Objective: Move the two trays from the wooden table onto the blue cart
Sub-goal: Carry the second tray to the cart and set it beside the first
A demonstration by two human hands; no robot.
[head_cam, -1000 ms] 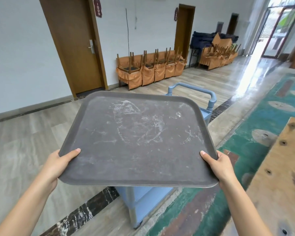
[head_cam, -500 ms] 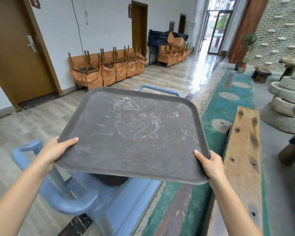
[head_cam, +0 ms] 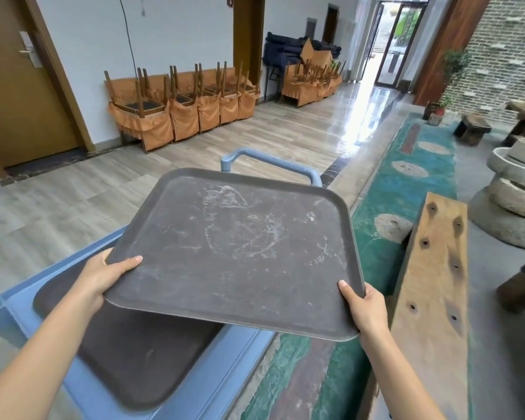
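I hold a scuffed dark grey tray in the air above the blue cart. My left hand grips its near left corner and my right hand grips its near right corner. A second dark tray lies flat on the cart's top, partly hidden under the held tray. The cart's far handle shows beyond the held tray. The wooden table runs along my right side.
Orange-covered chairs are stacked along the far wall, with more further back. Stacked stone millstones stand at the right. A brown door is at the far left. Grey floor lies left of the cart.
The view has shifted, and the cart's top with the second tray has come into sight beneath the held tray. The held tray sits lower over the cart than before.
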